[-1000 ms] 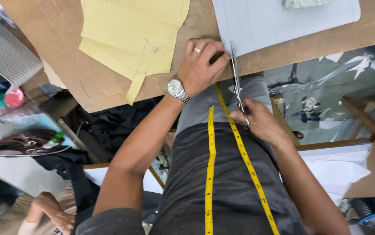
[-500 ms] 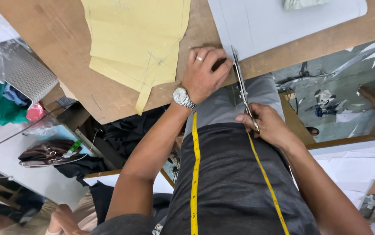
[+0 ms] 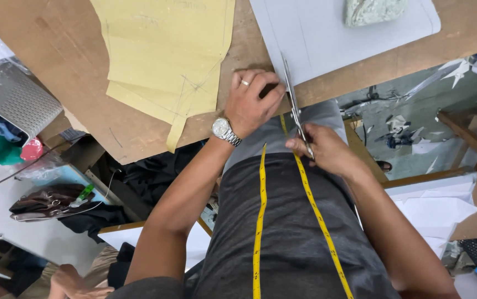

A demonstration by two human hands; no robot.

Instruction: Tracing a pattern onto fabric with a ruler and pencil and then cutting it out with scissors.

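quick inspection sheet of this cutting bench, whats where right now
surface: brown board table, worn at its near edge
job's things: pale grey fabric at the table edge; scissors cutting into it
clutter: yellow paper pattern pieces; green-grey pad on the fabric
hands: left hand presses the fabric edge beside the blades; right hand grips the scissor handles
cables: thin white cord by the lower shelf
surroundings: yellow tape measure hangs over the person's chest; fabric scraps on the floor
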